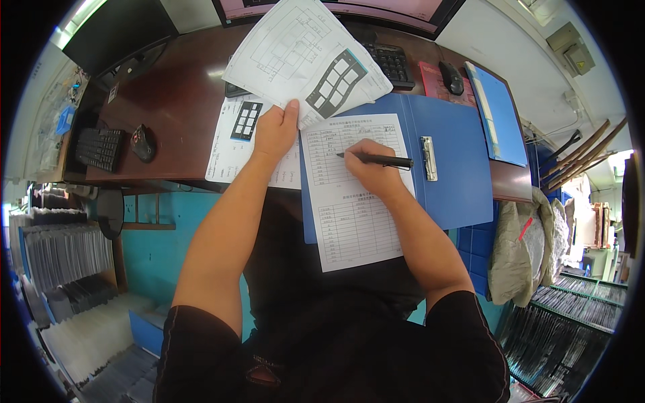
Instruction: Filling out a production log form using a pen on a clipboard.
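Note:
My left hand pinches the lower edge of some printed sheets and holds them raised over the desk. A line drawing and a dark keypad-like picture show on them. In my right hand is a black pen, its tip against the upper table of a printed form. Some rows of that form carry handwriting. The form rests on an opened blue clipboard folder with a metal clip, and its lower end overhangs the desk edge. Another marked sheet lies beneath my left wrist.
On the brown desk stand a monitor, a keyboard and a mouse at left. Farther right are another keyboard, a mouse and a blue folder. Racks of thin sheets stand low on both sides.

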A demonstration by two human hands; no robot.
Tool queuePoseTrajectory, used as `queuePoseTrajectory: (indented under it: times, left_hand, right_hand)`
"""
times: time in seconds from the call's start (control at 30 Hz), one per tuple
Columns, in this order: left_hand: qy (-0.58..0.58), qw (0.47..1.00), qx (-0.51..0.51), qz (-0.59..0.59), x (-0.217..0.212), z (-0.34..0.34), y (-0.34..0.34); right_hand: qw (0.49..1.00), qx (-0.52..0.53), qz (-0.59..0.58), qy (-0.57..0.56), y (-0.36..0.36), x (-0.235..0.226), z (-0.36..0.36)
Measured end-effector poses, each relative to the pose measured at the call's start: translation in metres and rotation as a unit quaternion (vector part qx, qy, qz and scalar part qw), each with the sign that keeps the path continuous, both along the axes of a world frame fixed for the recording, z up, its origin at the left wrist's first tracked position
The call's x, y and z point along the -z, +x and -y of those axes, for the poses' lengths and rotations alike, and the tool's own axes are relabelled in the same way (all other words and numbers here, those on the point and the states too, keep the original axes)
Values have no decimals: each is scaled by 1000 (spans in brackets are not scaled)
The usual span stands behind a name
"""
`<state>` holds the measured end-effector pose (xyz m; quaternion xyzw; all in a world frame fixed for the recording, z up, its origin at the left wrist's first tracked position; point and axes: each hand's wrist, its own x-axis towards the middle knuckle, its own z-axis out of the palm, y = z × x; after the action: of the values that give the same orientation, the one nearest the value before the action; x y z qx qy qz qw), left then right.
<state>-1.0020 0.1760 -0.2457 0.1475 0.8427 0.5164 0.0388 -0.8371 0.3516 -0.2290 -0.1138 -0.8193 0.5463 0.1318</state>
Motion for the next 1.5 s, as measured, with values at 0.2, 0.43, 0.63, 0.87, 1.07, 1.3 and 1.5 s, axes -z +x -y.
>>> queuePoseTrajectory:
  times: [0.2,0.43,0.63,0.87,1.07,1.3,1.5]
  left_hand:
    - [-7,1000,0,-9,-7,0,4]
    - [-2,1000,1,-5,-8,0,5]
    - [-4,1000,3,5,-2,-1,0]
    - [10,1000,-1,-2,-2,-1,2]
    - [2,1000,-3,14,-2,0,0]
    - [3,1000,-18,25,3,0,-2]
    - [-13,1000,-23,-11,6,1,-3]
  right_hand:
    - [999,10,30,-27,0,0,-1]
    - [999,19,22,-30,-1,2,-2]
    - [991,13,32,-127,2,0,-8]
    - [885,99,-35,-454,5,-12,-48]
    - [980,15,84,-181,12,-6,-48]
    - [999,-25,29,19,15,-3,-36]
    - [1000,-14,8,-6,13,-2,-34]
